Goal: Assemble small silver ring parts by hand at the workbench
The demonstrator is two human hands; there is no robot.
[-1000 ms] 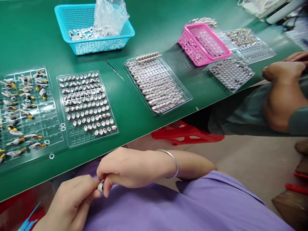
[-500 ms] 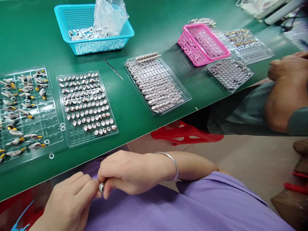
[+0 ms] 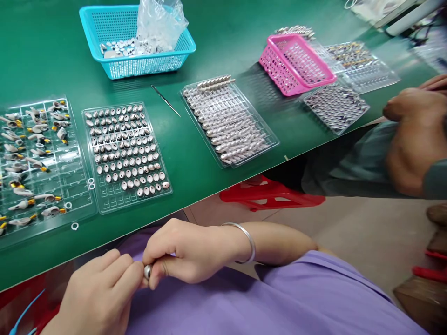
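A small white earbud shell with a dark opening shows between my two hands, above my lap. My left hand is closed, its fingertips gripping the shell from the left. From the other side my right hand, with a silver bangle at the wrist, pinches at the same piece between thumb and curled forefinger. The fingers cover most of it. On the table just beyond lies a clear tray with rows of similar shells. To its left, another clear tray carries grey earbud parts with yellow tabs.
A blue basket with loose white parts and a plastic bag stands at the back. Tweezers lie before it. Rightward are a tray of stacked white pieces, a pink basket and a co-worker's hands. A red stool is below.
My right wrist has turned and shifted slightly left, while both hands stay on the shell. The co-worker's hands have moved a little.
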